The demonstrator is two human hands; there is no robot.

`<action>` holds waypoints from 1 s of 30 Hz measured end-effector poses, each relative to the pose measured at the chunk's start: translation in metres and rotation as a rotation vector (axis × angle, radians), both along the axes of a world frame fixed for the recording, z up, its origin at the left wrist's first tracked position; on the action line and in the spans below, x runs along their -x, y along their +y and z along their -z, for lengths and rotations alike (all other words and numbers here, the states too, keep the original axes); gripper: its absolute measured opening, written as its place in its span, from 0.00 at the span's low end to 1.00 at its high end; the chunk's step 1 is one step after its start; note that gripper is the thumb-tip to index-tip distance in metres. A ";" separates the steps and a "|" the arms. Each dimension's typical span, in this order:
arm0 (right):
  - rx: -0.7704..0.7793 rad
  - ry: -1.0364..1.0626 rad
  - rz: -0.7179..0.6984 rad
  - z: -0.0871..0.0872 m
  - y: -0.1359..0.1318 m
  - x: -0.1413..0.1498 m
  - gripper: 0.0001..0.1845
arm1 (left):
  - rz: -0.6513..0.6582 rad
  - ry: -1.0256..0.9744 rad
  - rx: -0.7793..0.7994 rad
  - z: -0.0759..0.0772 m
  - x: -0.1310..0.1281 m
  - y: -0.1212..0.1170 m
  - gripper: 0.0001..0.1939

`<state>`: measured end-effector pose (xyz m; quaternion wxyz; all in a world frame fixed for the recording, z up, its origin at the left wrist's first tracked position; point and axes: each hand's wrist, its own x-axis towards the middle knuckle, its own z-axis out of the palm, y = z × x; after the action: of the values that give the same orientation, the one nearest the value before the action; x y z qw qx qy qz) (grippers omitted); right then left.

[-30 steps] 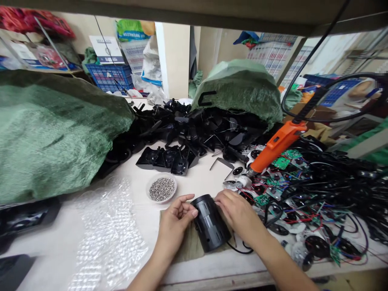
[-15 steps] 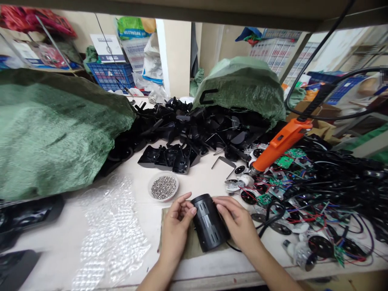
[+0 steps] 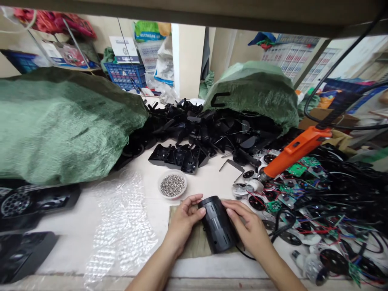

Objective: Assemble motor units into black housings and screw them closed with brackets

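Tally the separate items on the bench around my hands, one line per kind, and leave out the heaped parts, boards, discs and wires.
Black slotted cylindrical housing: 1
Orange electric screwdriver: 1
Dish of small metal fasteners: 1
Bent metal bracket: 1
Bubble wrap sheet: 1
Olive cloth pad: 1
Total: 6
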<state>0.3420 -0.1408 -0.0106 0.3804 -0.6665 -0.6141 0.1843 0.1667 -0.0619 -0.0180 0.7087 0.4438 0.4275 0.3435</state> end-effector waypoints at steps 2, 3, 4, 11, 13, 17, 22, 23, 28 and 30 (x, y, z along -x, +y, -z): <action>-0.004 -0.039 -0.013 -0.002 -0.002 -0.002 0.15 | 0.017 0.049 -0.052 -0.002 0.002 -0.002 0.29; -0.007 -0.064 -0.018 -0.005 -0.002 -0.004 0.15 | 0.024 0.085 -0.088 -0.004 0.004 -0.002 0.28; -0.012 -0.093 -0.023 -0.010 0.000 -0.005 0.15 | 0.027 0.131 -0.134 -0.008 0.007 -0.001 0.27; 0.049 -0.432 -0.296 -0.061 0.088 0.044 0.09 | -0.012 0.742 -0.627 -0.043 0.044 0.051 0.10; 0.126 -0.559 -0.388 -0.065 0.121 0.068 0.08 | 0.031 0.937 -0.707 -0.046 0.048 0.068 0.05; 0.246 -0.714 -0.434 -0.057 0.159 0.094 0.13 | 0.110 1.201 -0.804 -0.044 0.043 0.082 0.06; 0.272 -0.693 -0.401 -0.051 0.160 0.090 0.15 | 0.122 1.301 -0.875 -0.039 0.042 0.076 0.12; 0.258 -0.670 -0.390 -0.053 0.159 0.087 0.15 | 0.110 1.293 -0.875 -0.038 0.043 0.075 0.12; 0.084 -0.513 -0.296 -0.070 0.128 0.059 0.10 | 0.036 1.108 -0.799 -0.043 0.052 0.071 0.11; 0.006 -0.446 -0.230 -0.073 0.094 0.038 0.07 | 0.016 1.012 -0.768 -0.046 0.057 0.061 0.11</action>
<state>0.3041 -0.0471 0.0625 0.2100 -0.6176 -0.7541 0.0763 0.1095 -0.0006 0.0278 0.2117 0.7772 0.5524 0.2147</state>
